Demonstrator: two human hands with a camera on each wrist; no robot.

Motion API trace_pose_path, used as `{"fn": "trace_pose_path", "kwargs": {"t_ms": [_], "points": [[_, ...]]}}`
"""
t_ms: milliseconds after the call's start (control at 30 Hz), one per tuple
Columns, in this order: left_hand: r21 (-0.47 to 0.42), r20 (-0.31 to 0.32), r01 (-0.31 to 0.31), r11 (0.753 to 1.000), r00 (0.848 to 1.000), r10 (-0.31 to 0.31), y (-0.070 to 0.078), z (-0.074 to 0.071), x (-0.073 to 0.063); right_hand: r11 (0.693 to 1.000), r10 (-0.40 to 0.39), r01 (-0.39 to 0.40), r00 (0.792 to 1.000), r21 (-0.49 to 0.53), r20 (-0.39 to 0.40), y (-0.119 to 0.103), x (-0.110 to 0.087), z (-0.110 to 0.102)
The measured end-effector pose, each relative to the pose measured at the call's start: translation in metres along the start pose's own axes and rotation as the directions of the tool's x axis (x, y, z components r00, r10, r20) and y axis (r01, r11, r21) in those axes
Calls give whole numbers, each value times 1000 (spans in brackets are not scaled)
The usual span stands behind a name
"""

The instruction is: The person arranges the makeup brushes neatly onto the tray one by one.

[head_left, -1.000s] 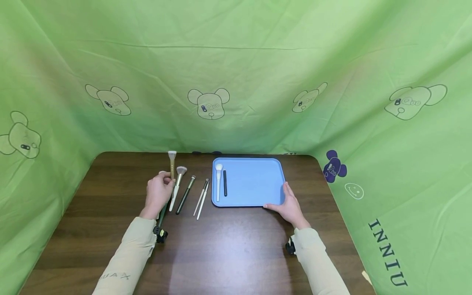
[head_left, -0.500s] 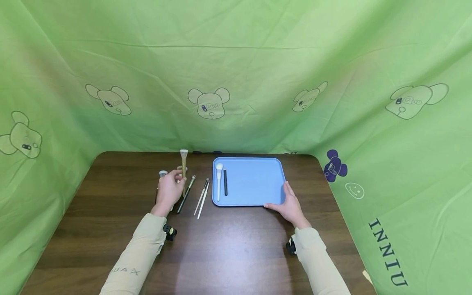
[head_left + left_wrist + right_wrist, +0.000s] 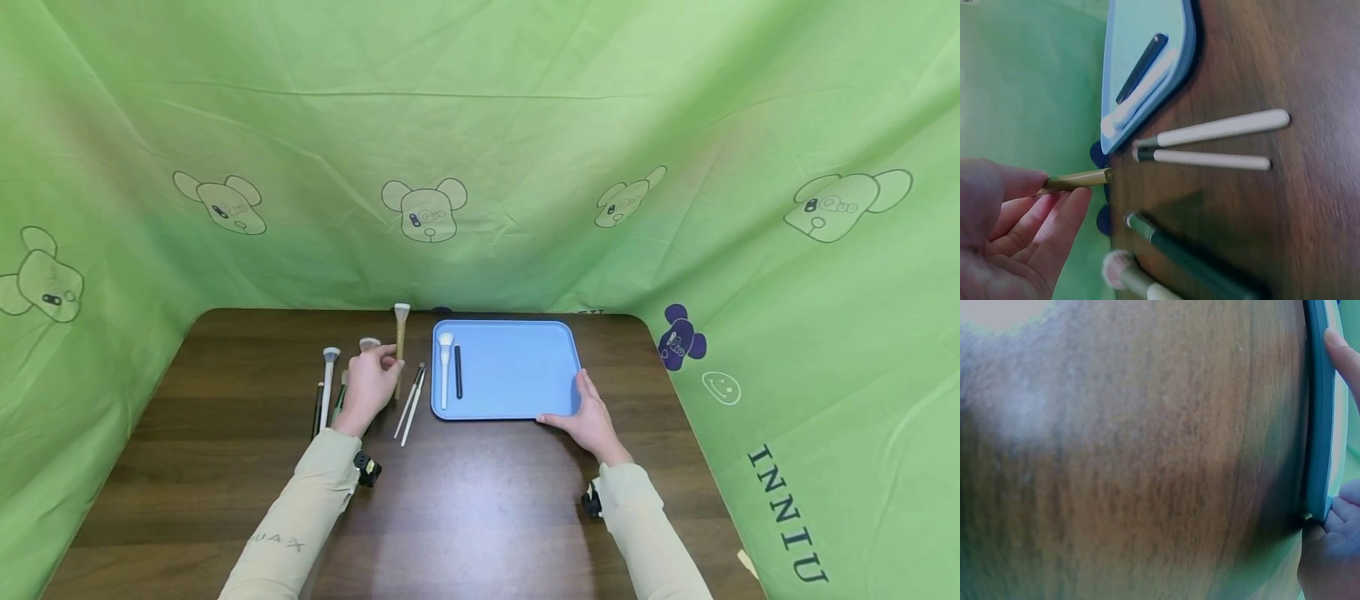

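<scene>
Thumb and fingers of my left hand (image 3: 370,383) pinch a makeup brush (image 3: 400,333) with a gold-brown handle and pale flat bristles. It stands upright, bristles up; in the left wrist view the handle end (image 3: 1109,176) juts past the fingers, over the table's far edge. Two slim white-handled brushes (image 3: 408,408) lie just right of that hand. My right hand (image 3: 592,422) grips the near right corner of a blue tray (image 3: 517,367), thumb on the front rim, fingers along the side. Inside the tray, at its left, lie a white brush (image 3: 444,375) and a thin black stick (image 3: 458,372).
Under and beside the left hand lie a dark green brush (image 3: 1197,256) and a brush with a fluffy head (image 3: 1124,272). Farther left are a white-handled brush (image 3: 327,392) and a black one (image 3: 318,408). A green curtain (image 3: 480,125) hangs behind the wooden table (image 3: 480,517).
My left hand has moved right with the upright gold-brown brush, from over the left brushes to beside the slim white ones. The right hand stays at the tray's corner.
</scene>
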State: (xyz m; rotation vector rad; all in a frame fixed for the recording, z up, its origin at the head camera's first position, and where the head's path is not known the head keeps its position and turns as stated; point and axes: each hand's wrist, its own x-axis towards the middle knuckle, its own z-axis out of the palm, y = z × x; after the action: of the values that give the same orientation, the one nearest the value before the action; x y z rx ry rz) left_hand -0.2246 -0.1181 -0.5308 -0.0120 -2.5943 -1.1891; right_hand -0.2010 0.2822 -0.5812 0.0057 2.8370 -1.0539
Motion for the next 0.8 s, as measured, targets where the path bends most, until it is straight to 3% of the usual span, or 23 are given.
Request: {"fn": "trace_pose_path", "kwargs": {"t_ms": [400,800], "points": [[-74,51,71,995,996,-67,20,20,6,1000,12,-12,1000,8,8,-1,-1,-1],[-84,30,40,996,999,-38,29,47,5,1000,14,-14,1000,8,1,-1,-1,0]]}}
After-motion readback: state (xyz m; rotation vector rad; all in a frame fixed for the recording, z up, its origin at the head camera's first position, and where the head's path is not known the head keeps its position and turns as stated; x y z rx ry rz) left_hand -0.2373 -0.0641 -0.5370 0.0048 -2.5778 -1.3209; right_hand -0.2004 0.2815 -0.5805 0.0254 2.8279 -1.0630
